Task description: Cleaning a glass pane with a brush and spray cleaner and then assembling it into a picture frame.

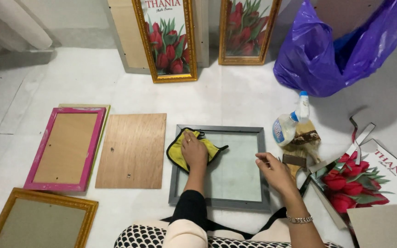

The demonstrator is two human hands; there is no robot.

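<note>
A grey picture frame (pixel 219 129) with a glass pane lies flat on the floor in front of me. My left hand (pixel 194 149) presses a yellow cloth (pixel 176 150) with dark edging onto the pane's upper left corner. My right hand (pixel 274 172) rests on the frame's right edge, fingers curled against it. A bracelet circles my right wrist.
A plywood backing board (pixel 132 150) and a pink frame (pixel 65 149) lie to the left, a gold frame (pixel 40 219) at the lower left. A spray bottle (pixel 290 121), a brush (pixel 305 138) and tulip prints (pixel 364 179) lie to the right. Two gold-framed tulip pictures (pixel 166 41) and a purple bag (pixel 336 46) stand behind.
</note>
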